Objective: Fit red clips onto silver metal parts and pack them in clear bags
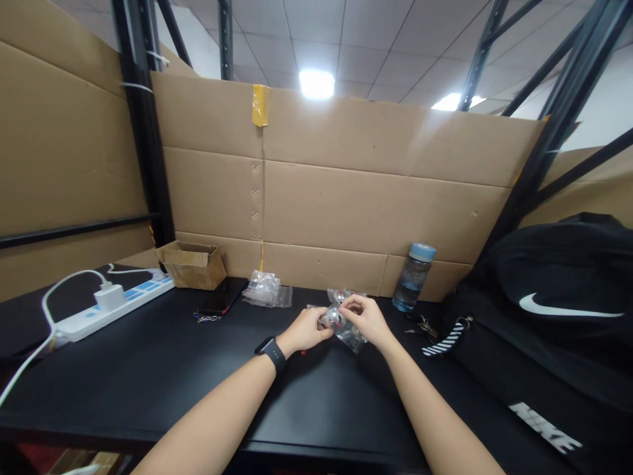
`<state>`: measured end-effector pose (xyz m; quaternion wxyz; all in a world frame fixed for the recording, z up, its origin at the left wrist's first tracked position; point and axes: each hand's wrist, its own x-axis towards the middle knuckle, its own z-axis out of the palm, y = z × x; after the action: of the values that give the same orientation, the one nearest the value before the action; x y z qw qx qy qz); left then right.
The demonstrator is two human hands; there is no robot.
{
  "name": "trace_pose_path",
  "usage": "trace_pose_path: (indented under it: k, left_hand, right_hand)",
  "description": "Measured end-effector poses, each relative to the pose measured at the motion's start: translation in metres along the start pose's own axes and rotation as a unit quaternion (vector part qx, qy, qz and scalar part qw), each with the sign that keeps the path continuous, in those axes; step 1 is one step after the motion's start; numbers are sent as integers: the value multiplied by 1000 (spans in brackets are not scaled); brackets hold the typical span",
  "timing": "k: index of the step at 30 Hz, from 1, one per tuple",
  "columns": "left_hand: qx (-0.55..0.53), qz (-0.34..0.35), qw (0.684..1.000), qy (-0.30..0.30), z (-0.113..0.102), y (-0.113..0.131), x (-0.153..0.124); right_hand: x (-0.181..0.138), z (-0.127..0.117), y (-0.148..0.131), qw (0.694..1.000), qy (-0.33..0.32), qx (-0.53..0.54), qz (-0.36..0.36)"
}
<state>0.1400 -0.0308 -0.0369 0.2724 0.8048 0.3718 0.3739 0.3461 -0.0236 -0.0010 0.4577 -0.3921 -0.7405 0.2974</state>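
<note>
Pinching a clear plastic bag [347, 332] of small parts between them, the left hand [307, 328] and right hand [364, 318] met just above a black table [148, 376], fingers of both closed on the bag. A second clear bag [267, 288] lay beyond the grip to its left, a water bottle [413, 277] to its right, and a black sports bag [568, 316] farther right.

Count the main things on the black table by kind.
Clear plastic bags: 2 (held bag, loose bag)
Water bottle: 1
Cardboard box: 1
Power strip: 1
Phone: 1
Black bag: 1
Total: 7
</note>
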Motion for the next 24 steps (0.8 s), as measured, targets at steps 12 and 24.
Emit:
trace_pose_path:
  k: [12, 24]
  left_hand:
    - [-232, -42, 970, 59, -6, 6, 9]
    - [-175, -38, 977, 113, -10, 11, 9]
  right_hand:
    - [-2, 1, -2, 995, 11, 88, 52]
    - [-3, -7, 1, 997, -26, -12, 67]
